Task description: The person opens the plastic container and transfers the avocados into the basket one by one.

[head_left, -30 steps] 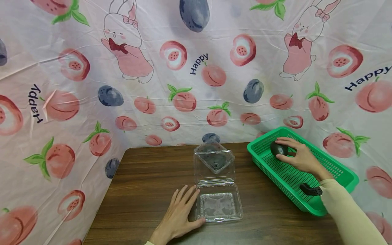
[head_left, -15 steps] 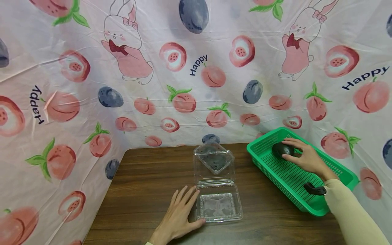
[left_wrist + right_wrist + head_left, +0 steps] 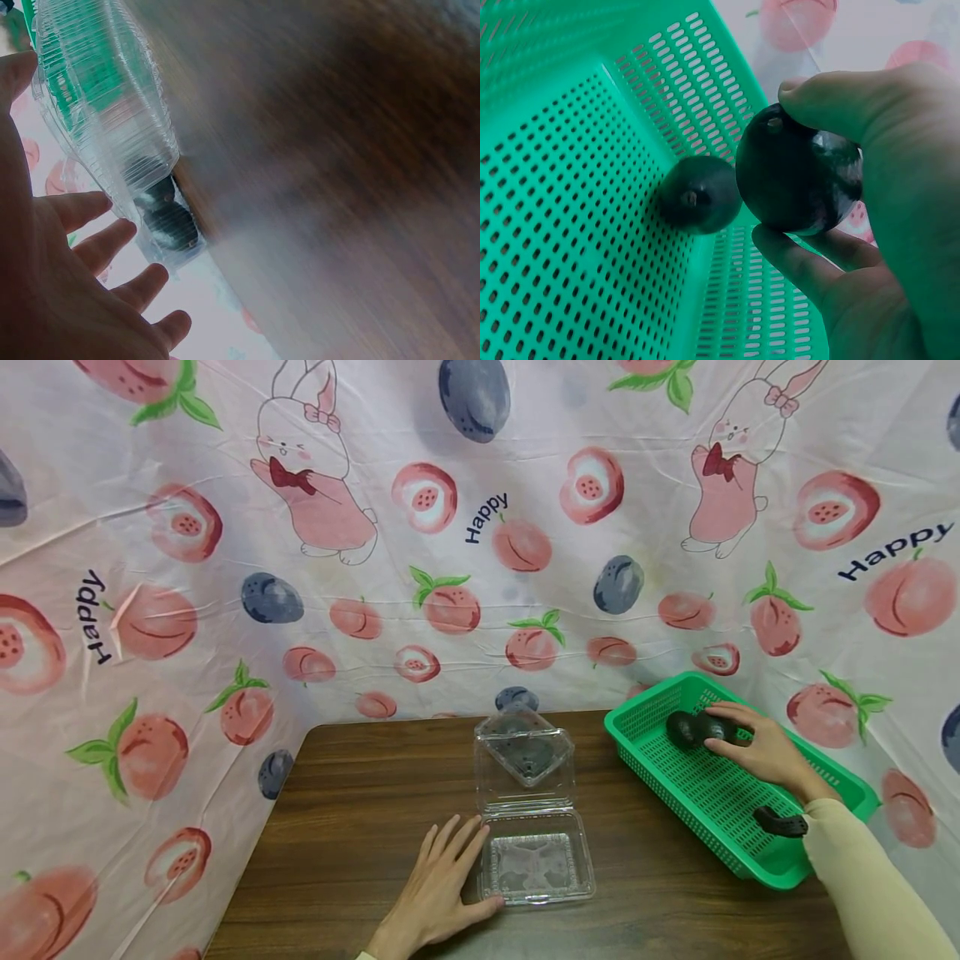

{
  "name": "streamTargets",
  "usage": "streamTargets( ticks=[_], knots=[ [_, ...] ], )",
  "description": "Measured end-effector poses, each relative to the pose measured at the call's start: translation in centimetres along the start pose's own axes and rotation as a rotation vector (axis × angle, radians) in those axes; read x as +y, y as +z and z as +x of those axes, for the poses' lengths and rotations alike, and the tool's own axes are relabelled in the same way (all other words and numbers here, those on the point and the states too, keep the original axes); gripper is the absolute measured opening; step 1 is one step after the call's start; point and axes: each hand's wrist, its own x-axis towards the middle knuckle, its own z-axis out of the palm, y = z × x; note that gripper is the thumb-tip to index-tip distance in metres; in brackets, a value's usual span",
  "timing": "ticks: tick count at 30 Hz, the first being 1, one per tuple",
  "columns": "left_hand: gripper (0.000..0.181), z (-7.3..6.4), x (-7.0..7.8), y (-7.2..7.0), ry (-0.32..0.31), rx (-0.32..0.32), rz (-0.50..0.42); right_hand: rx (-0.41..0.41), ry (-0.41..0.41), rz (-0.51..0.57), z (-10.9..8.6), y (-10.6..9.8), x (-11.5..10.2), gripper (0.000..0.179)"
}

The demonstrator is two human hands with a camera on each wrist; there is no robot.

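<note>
In the right wrist view, my right hand (image 3: 900,180) grips a dark, glossy avocado (image 3: 799,172) between thumb and fingers. Beside it a second avocado (image 3: 700,195) lies in the end of the green basket (image 3: 577,217). The head view has the right hand (image 3: 765,752) over the basket, with the lying avocado (image 3: 681,729) to its left. A clear plastic clamshell box (image 3: 536,868) stands open on the table, its lid raised at the back. My left hand (image 3: 442,885) lies with straight fingers at the box's left edge, its thumb at the front corner.
Behind the raised lid is another clear container (image 3: 525,752) with dark, round things in it. They also appear as dark fruits (image 3: 171,223) in the left wrist view. A wooden table (image 3: 360,785) bears everything, and a fruit-print cloth (image 3: 450,693) hangs along its back.
My right hand has moved right and slightly nearer inside the basket. Two avocados now show apart where mainly one was visible. The left hand and the box have stayed put.
</note>
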Motion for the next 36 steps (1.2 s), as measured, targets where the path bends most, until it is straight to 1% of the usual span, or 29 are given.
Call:
streamTargets(
  ticks=[6, 12, 21, 27, 36],
  knots=[
    [0.103, 0.0, 0.0, 0.0, -0.005, -0.008, -0.007, -0.022, 0.012, -0.005, -0.1, -0.3, 0.5, 0.058],
    [0.104, 0.3, 0.1, 0.1, -0.011, -0.012, -0.008, -0.029, 0.015, -0.017, 0.3, -0.4, 1.4, 0.058],
    [0.103, 0.6, 0.4, 0.2, -0.011, -0.002, -0.006, -0.084, 0.065, -0.014, 1.0, -0.7, 2.9, 0.062],
    [0.103, 0.6, 0.3, 0.2, -0.006, 0.009, -0.002, -0.093, 0.088, -0.043, 0.9, -0.3, 3.7, 0.061],
    [0.103, 0.5, 0.2, 0.3, -0.009, -0.008, -0.019, -0.115, 0.095, -0.074, 0.9, 0.2, 4.7, 0.060]
  ],
)
